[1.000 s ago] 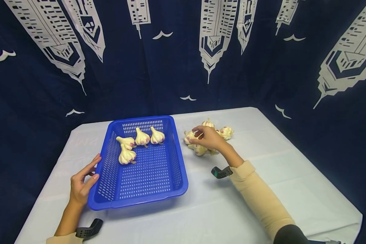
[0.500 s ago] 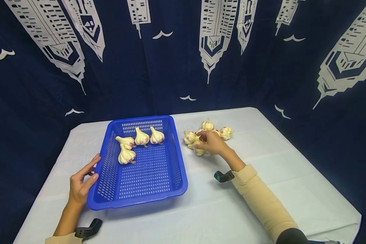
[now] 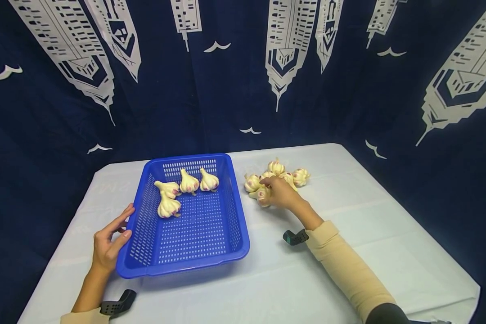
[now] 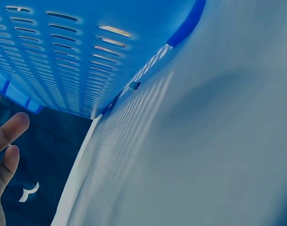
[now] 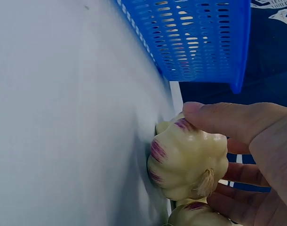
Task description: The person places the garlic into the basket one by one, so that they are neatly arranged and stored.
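Note:
A blue perforated plastic basket (image 3: 194, 234) stands on the table, with several garlic bulbs (image 3: 168, 207) inside toward its far left. My left hand (image 3: 107, 245) rests against the basket's left rim, thumb and forefinger touching it; in the left wrist view other fingers (image 4: 11, 132) stand apart from the wall. Right of the basket lies a pile of garlic bulbs (image 3: 276, 167). At its near side my right hand (image 3: 282, 193) holds a purple-streaked garlic bulb (image 5: 188, 160) between thumb and fingers. Another garlic bulb (image 5: 197, 215) lies against it, partly hidden.
A white cloth (image 3: 348, 234) covers the table, its right edge folded. Dark blue curtain (image 3: 227, 99) with white building prints hangs close behind the table. Each wrist wears a black camera (image 3: 295, 237).
My right hand has come down from above the pile onto the near garlic bulb, its thumb and fingers closing round it. The left hand and basket have kept their places.

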### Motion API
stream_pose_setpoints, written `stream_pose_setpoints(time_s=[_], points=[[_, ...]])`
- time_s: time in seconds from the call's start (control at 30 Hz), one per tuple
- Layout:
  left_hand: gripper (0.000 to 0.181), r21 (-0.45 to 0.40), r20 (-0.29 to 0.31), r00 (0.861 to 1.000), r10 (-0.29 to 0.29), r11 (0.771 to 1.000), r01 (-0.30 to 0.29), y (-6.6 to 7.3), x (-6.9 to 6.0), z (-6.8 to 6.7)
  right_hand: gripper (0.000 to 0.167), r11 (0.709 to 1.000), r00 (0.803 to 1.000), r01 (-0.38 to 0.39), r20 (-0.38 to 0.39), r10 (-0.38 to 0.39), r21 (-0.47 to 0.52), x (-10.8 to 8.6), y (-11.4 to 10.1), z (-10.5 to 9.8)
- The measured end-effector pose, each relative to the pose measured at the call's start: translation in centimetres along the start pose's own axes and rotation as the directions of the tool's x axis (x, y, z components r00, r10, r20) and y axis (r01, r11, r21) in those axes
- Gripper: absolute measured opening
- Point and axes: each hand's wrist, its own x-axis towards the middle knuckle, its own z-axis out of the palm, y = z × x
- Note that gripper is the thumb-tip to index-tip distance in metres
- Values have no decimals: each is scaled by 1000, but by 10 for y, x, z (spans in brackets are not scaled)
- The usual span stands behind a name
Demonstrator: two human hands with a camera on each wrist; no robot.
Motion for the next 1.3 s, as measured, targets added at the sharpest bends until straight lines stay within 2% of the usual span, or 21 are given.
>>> stream_pose_setpoints(time_s=[0.2, 0.37, 0.57, 0.8, 1.17, 1.3], points=[[47, 1, 4, 1000, 6, 1000, -6, -1, -1, 1, 63, 994, 998, 67, 15, -66, -83, -3, -1, 3], [46, 6, -20, 999, 34, 999, -34, -4, -1, 4, 64, 990, 995, 97, 15, -96, -101, -4, -1, 2], [47, 5, -12, 999, 30, 1000, -30, -2, -1, 3, 62, 997, 998, 58, 8, -58, -59, -4, -2, -2], [48, -5, 0, 1000, -8, 1000, 8, 3, 0, 1, 62, 998, 998, 67, -14, -68, -4, -5, -3, -8], [47, 8, -17, 999, 32, 999, -32, -1, -1, 3, 68, 1000, 996, 16, -91, -15, 15, -5, -5, -15], [46, 13, -29, 999, 37, 999, -37, -2, -2, 4, 68, 1000, 996, -20, -90, 21, 9, -5, -8, -17]])
